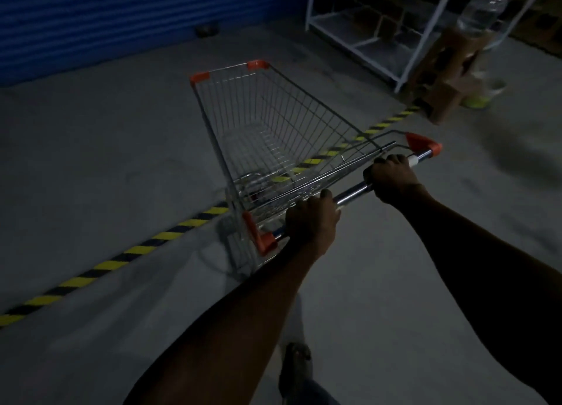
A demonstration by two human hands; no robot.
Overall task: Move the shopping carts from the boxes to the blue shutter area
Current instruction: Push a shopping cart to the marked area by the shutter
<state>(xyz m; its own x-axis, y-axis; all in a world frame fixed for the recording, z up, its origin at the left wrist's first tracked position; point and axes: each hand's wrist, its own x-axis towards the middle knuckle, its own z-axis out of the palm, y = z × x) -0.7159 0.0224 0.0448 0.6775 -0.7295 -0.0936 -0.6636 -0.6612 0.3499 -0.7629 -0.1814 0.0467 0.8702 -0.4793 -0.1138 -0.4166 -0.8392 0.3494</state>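
Light: dim; far details soft and partly blurred.
Surroundings, rack: white metal shelf rack (392,39) at 1 o'clock from the cart, standing on the floor; contents too dark to tell.
Surroundings, boxes: brown cardboard boxes (447,79) at 2 o'clock, beside the rack's near leg, stacked unevenly.
Surroundings, bottle: clear plastic bottle (483,15) above the boxes at 2 o'clock; blurred, cannot tell what it rests on.
Surroundings, floor: grey concrete floor (91,161) crossed by a yellow-and-black striped tape line (100,266) running from 8 o'clock to 2 o'clock.
Obstruction: the tape line passes under the cart; nothing visible on the floor between the cart's front and the shutter except a small dark object (206,31) at the shutter's foot, too dim to identify.
Shutter: blue shutter (121,18) at 11 o'clock, well apart from the cart's front.
Cart position: shopping cart (273,130) at frame centre, straddling the tape, front pointing to 11 o'clock; orange corner caps.
Cart contents: wire basket holds nothing that shows.
Handle: chrome handle bar (354,193) with orange end caps.
Left hand: left hand (311,222) wrapped round the bar near its left end.
Right hand: right hand (392,178) curled tight round the bar near its right end.
Foot: one foot (296,365) on the floor at 6 o'clock.
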